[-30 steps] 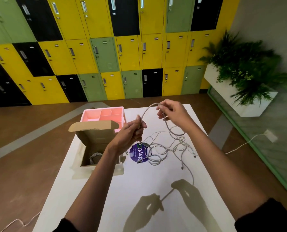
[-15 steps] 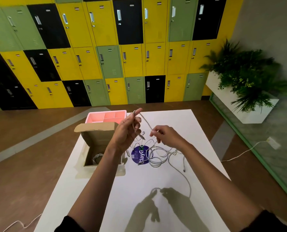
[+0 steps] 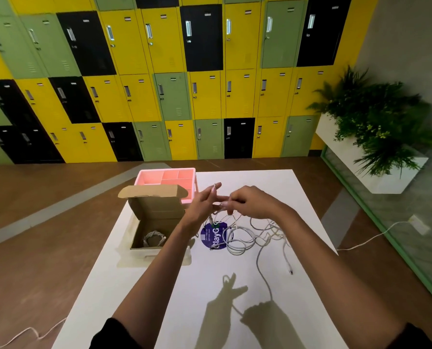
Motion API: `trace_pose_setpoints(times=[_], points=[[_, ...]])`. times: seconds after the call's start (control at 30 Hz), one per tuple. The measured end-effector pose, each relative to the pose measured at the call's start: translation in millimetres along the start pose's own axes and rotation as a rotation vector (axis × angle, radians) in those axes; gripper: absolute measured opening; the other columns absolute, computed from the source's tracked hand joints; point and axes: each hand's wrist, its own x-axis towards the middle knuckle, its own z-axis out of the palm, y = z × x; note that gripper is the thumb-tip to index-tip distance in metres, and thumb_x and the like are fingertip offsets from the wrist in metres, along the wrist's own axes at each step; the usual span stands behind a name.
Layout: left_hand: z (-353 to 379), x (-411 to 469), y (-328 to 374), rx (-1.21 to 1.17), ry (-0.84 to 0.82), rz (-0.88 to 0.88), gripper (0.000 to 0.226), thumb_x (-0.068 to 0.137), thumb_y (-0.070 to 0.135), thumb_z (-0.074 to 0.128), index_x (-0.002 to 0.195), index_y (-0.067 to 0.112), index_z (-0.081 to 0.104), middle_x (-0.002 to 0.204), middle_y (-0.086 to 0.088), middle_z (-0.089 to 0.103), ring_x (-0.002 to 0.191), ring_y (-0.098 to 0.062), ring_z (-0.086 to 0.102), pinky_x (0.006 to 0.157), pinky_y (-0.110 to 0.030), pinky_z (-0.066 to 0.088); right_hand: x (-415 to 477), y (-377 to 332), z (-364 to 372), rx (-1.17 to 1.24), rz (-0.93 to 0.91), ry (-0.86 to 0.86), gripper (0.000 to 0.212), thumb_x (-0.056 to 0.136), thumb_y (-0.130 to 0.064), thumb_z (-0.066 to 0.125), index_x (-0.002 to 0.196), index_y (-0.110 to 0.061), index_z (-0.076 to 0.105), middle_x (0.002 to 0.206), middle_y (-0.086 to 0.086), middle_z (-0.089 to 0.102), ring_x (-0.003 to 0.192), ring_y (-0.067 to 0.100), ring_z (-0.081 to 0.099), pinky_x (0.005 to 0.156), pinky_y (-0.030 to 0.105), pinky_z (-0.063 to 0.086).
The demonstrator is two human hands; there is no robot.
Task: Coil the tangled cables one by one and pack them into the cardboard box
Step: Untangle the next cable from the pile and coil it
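Note:
A tangle of white cables (image 3: 245, 236) lies on the white table (image 3: 159, 298), partly over a round purple sticker (image 3: 213, 236). Above the tangle, my left hand (image 3: 204, 202) has its fingers stretched out with one white cable looped around them. My right hand (image 3: 250, 201) pinches the same cable right beside those fingers. One loose end with a plug (image 3: 290, 269) trails toward the near right. The open cardboard box (image 3: 157, 212) stands left of my hands, and a coiled white cable (image 3: 154, 238) rests inside it.
A pink divided tray (image 3: 167, 178) sits behind the box at the table's far edge. Coloured lockers line the far wall. A white planter with green plants (image 3: 376, 137) stands at the right. Another white cord (image 3: 368, 238) runs over the floor on the right.
My right hand has come down and in, meeting my left hand. The left fingers have spread out with the cable wrapped on them. The view has tilted upward.

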Motion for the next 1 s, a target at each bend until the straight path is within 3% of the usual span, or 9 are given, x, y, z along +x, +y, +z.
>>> trace_pose_setpoints(times=[0.17,0.27,0.37,0.5,0.63,0.77,0.9,1.0], points=[[0.1,-5.1,5.8,0.038,-0.127,-0.023,0.040,0.104,0.025,0.028,0.133,0.004,0.045,0.072,-0.006,0.069,0.061,-0.017,0.067,0.063,-0.025,0.055,9.2,-4.2,-13.0,0.210,-0.036,0.179,0.014,0.097,-0.028,0.051,0.098,-0.015,0.055,0.067,0.000,0.057,0.060,0.015,0.048,0.057,0.027,0.035],[2.0,-6.8,13.4,-0.041,-0.170,-0.026,0.037,0.105,0.022,0.025,0.125,0.008,0.052,0.049,0.004,0.049,0.042,-0.006,0.044,0.065,-0.025,0.055,17.2,-3.7,-18.8,0.340,-0.057,0.218,0.012,0.096,-0.028,0.053,0.099,-0.017,0.051,0.072,0.004,0.058,0.069,0.018,0.057,0.062,0.029,0.038],[-0.9,-6.8,17.2,-0.217,-0.238,-0.029,0.041,0.106,0.023,0.022,0.125,0.004,0.053,0.045,0.007,0.032,0.036,-0.003,0.029,0.054,-0.022,0.047,23.7,-2.6,-22.5,0.387,-0.070,0.239,0.017,0.094,-0.029,0.057,0.101,-0.015,0.052,0.071,0.008,0.050,0.060,0.012,0.043,0.057,0.026,0.033],[-8.2,-2.0,15.7,-0.397,-0.333,-0.022,0.038,0.103,0.026,0.027,0.108,0.007,0.059,0.040,0.008,0.029,0.030,-0.004,0.021,0.044,-0.020,0.040,32.8,2.9,-21.4,0.456,-0.086,0.251,0.016,0.091,-0.031,0.061,0.096,-0.017,0.054,0.065,0.002,0.043,0.062,0.013,0.038,0.060,0.029,0.032],[-8.8,2.9,15.4,-0.415,-0.348,-0.058,0.037,0.104,0.026,0.025,0.098,0.008,0.057,0.039,0.009,0.030,0.030,-0.003,0.023,0.040,-0.017,0.033,38.8,8.1,-18.9,0.487,-0.112,0.271,0.013,0.090,-0.030,0.063,0.089,-0.020,0.056,0.067,0.004,0.040,0.064,0.017,0.038,0.061,0.031,0.033],[-6.5,6.4,15.5,-0.498,-0.370,-0.068,0.035,0.103,0.028,0.027,0.094,0.009,0.055,0.038,0.008,0.031,0.028,-0.002,0.024,0.034,-0.016,0.030,40.1,8.1,-22.9,0.506,-0.136,0.280,0.015,0.090,-0.029,0.063,0.091,-0.015,0.057,0.063,-0.002,0.041,0.057,0.008,0.036,0.055,0.022,0.032],[-10.1,11.7,18.3,-0.658,-0.422,-0.060,0.029,0.101,0.027,0.029,0.088,0.012,0.049,0.037,0.008,0.036,0.025,0.000,0.029,0.031,-0.013,0.029,37.1,16.4,-26.2,0.511,-0.072,0.163,0.032,0.094,-0.039,0.054,0.098,-0.008,0.060,0.061,-0.004,0.043,0.056,0.009,0.037,0.055,0.024,0.034],[-13.5,14.8,17.3,-0.717,-0.450,-0.066,0.027,0.100,0.028,0.030,0.086,0.013,0.047,0.036,0.006,0.037,0.024,-0.001,0.031,0.030,-0.013,0.031,32.4,24.3,-27.8,0.501,-0.060,0.089,0.036,0.097,-0.040,0.046,0.089,-0.008,0.062,0.063,-0.002,0.042,0.059,0.009,0.041,0.062,0.023,0.040]])
